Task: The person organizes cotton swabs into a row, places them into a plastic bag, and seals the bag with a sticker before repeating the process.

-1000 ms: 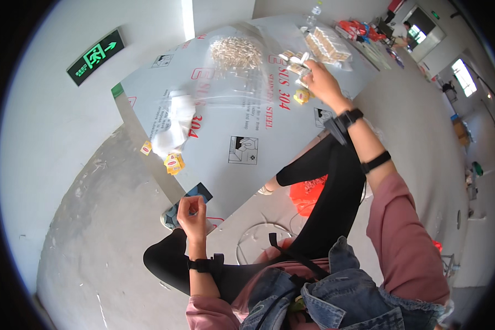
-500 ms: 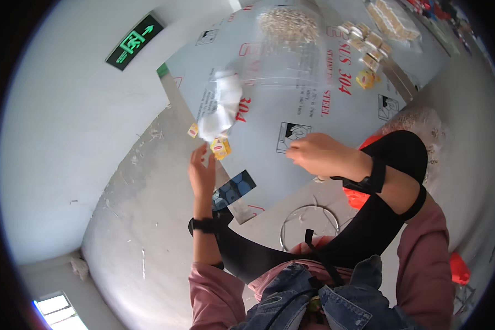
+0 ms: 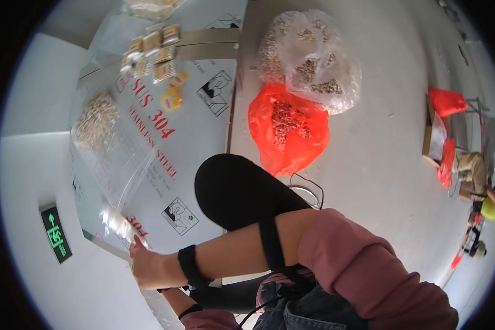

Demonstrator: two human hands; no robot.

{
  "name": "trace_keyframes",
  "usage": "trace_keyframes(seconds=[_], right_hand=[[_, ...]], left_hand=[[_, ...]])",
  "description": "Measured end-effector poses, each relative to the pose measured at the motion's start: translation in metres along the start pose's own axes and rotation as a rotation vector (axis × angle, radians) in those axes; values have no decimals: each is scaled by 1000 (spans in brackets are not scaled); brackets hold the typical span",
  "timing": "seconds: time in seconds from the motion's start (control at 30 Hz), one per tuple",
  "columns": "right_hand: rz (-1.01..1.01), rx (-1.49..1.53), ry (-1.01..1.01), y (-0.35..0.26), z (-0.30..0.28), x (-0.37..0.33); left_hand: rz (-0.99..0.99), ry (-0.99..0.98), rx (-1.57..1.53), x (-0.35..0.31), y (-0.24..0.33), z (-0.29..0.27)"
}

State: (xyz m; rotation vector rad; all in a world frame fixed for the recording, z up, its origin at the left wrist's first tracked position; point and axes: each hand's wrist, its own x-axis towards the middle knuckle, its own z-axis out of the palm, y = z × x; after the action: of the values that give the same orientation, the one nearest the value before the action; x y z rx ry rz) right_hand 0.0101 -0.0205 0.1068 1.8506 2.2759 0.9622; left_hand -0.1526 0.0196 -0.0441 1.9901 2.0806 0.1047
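My right hand [image 3: 148, 268] reaches across to the lower left of the sheet-covered table [image 3: 203, 165]. Its fingers are drawn together at the near end of a thin white plastic strip [image 3: 118, 221]; what they pinch, if anything, is too small to make out. Behind the right wrist, my left forearm [image 3: 177, 301] shows only in part, and the left hand with its fingers is hidden. Farther along the table lie a clear bag of small pale pieces [image 3: 96, 121] and yellow packets [image 3: 171, 98].
Several small wrapped packs [image 3: 154, 47] sit at the table's far end. On the floor to the right stand a red bag [image 3: 289, 132] and a clear bag [image 3: 319, 63], both filled with small pieces. A person in a yellow top [image 3: 492, 208] is at the far right.
The view has swung to the right, bringing the floor bags and another person into sight. My right hand has moved left, up to the white strip, and its arm now covers my left hand.
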Motion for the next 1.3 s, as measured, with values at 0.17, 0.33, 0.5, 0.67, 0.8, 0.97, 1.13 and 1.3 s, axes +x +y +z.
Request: trace_keyframes(seconds=[0.17, 0.33, 0.5, 0.67, 0.8, 0.97, 1.13, 1.3], right_hand=[[-65, -149, -158, -13, -21, -3], [-296, 75, -57, -11, -20, 2], [-33, 181, -169, -13, -37, 7], [218, 75, -258, -33, -23, 0], [-2, 395, -160, -17, -33, 7], [-173, 879, -94, -8, -20, 6], [-123, 600, -74, -9, -30, 10], [67, 151, -174, -23, -16, 27]], left_hand=[[-20, -15, -49, -26, 0, -17], [-17, -1, -102, -51, -2, -46], [-41, 42, -178, -70, 3, -72], [-35, 61, -282, -58, 63, -53], [-80, 123, -346, -69, 48, -83], [-94, 158, -463, -65, 77, -75], [-124, 219, -559, -90, 45, -105], [-111, 229, -688, -74, 92, -91]])
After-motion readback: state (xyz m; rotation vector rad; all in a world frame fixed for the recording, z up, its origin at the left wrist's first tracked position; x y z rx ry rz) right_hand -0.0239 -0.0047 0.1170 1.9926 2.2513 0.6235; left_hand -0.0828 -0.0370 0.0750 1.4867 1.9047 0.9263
